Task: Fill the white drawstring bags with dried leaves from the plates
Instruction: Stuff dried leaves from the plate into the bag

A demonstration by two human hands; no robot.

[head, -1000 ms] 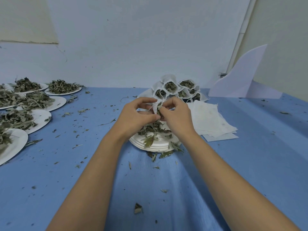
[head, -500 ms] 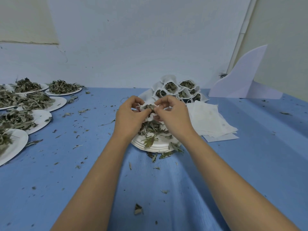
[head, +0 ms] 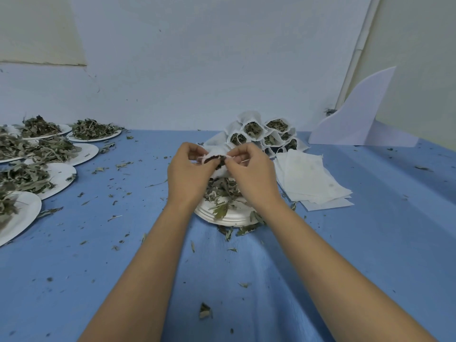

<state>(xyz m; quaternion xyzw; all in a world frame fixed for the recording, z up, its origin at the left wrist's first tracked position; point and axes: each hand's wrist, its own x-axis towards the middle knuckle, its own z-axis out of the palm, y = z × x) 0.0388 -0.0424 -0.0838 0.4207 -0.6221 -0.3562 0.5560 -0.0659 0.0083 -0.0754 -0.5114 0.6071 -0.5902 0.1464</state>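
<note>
So the two hands have come up and drifted apart a bit compared with a second ago. Back then they were bunched low over the plate (head: 232, 217), fingers poking leaves down into the bag (head: 215, 151). Now the bag hangs between them in the middle of the frame, just above the plate's leaf pile (head: 222, 188), with dark leaves showing at its mouth.

The left hand (head: 188, 176) pinches the left edge of the mouth between thumb and forefinger. The right hand (head: 253, 176) does the same on the right edge, and a thin string shows at its fingertips. The other fingers on both hands are loosely curled. I can't tell if it's the string or the fabric getting the pull.

My guess is the stuffing part is done for this one and the mouth is being drawn shut — so it's about ready to join the filled bags (head: 254, 129) piled just behind, upper centre. There's plenty left though: a stack of flat empty bags (head: 311, 178) sits right of the plate, and more loaded plates (head: 61, 176) line the left edge of the blue table (head: 370, 243). Crumbs everywhere — pull too hard and a few more leaves probably pop out.
</note>
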